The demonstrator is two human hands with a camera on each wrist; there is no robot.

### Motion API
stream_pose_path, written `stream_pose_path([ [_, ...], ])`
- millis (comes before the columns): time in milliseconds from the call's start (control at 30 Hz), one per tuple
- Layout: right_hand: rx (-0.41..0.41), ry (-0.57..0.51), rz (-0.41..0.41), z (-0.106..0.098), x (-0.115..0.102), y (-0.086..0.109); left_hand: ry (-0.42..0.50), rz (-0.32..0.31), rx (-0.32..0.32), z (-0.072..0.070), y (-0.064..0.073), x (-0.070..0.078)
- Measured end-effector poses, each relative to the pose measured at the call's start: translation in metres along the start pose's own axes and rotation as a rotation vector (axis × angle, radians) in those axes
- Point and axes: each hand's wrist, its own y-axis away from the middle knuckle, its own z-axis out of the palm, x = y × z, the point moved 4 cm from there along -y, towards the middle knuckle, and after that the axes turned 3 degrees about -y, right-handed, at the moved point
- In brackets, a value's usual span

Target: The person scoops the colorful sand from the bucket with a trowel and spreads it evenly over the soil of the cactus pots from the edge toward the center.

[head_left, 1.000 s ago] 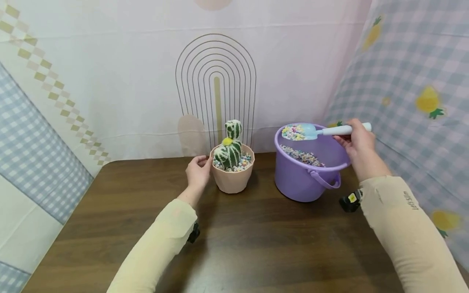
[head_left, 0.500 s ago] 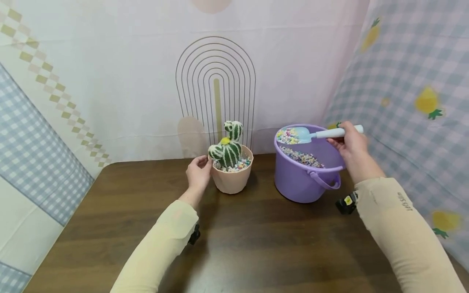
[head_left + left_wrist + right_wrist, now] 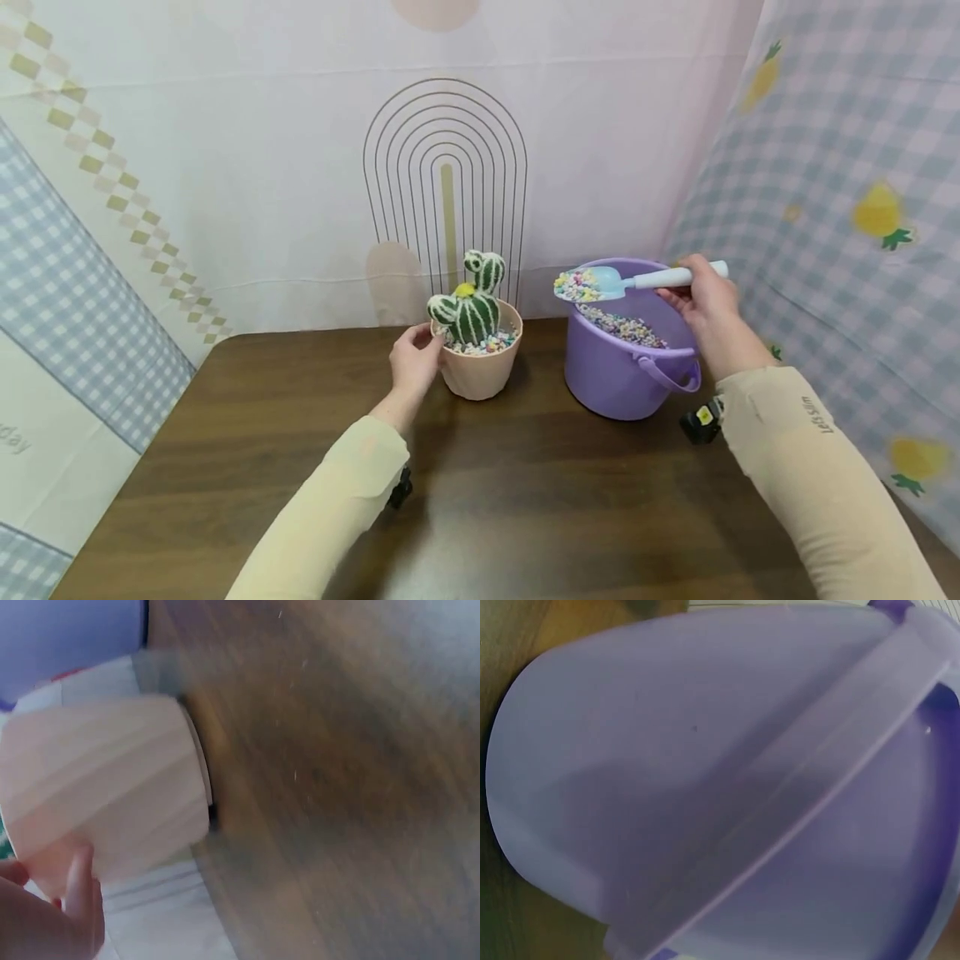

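My left hand (image 3: 415, 358) holds the left side of a pale pink flowerpot (image 3: 480, 377) near its rim; in the left wrist view a finger (image 3: 79, 879) lies against the pot's outer wall. A green-and-white knitted cactus (image 3: 476, 319) with a yellow flower stands in the pot, among colored pebbles (image 3: 495, 342). My right hand (image 3: 708, 302) grips the white handle of a light blue hand shovel (image 3: 612, 283). Its blade carries a heap of pebbles (image 3: 577, 285) over the left rim of a purple bucket (image 3: 615, 379). More pebbles (image 3: 626, 327) lie inside the bucket.
Everything stands on a dark brown wooden table (image 3: 510, 500). A patterned white cloth (image 3: 300, 192) hangs behind, and a checked cloth with fruit prints (image 3: 832, 250) hangs at the right. The bucket's handle (image 3: 802, 787) hangs down at its front right side.
My right hand has carried the loaded shovel leftward, from over the bucket to past its left rim. The cactus has turned or tilted in the pot. My left hand has closed in on the pot.
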Motion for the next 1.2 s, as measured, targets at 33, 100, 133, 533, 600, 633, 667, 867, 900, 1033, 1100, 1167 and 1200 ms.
stream_pose_path([
  [33,-0.001,0.005,0.000,0.001,0.001,0.001,0.013,-0.009,-0.011,0.000,-0.002,-0.001],
  [100,-0.007,0.009,-0.002,0.004,0.004,0.001,0.033,-0.013,-0.005,0.001,-0.004,-0.001],
  [133,-0.010,0.012,-0.003,0.006,0.005,0.002,0.032,-0.007,0.016,0.001,-0.004,0.000],
  [533,-0.048,0.050,0.001,0.016,0.012,0.003,-0.001,0.003,0.027,0.003,-0.001,0.010],
  [600,-0.058,0.064,0.003,0.018,0.014,0.002,0.029,-0.027,-0.022,0.003,-0.005,0.009],
  [633,-0.061,0.072,0.004,0.019,0.015,0.002,0.047,-0.043,-0.044,0.003,-0.007,0.009],
  [667,-0.066,0.082,0.004,0.020,0.016,0.003,0.053,-0.055,-0.059,0.003,-0.009,0.009],
  [867,-0.063,0.128,-0.020,0.029,0.022,0.004,0.067,-0.077,-0.094,0.003,-0.015,0.008],
  [900,-0.062,0.133,-0.025,0.030,0.023,0.004,0.067,-0.076,-0.094,0.003,-0.015,0.008],
  [1033,-0.063,0.169,-0.044,0.039,0.027,0.004,0.049,-0.083,-0.083,0.003,-0.014,0.007],
  [1100,-0.062,0.201,-0.055,0.043,0.029,0.004,0.039,-0.086,-0.081,0.003,-0.014,0.007],
  [1167,-0.065,0.232,-0.067,0.048,0.030,0.004,0.031,-0.092,-0.082,0.003,-0.014,0.007],
  [1200,-0.068,0.245,-0.072,0.050,0.031,0.004,0.028,-0.093,-0.083,0.003,-0.015,0.007],
])
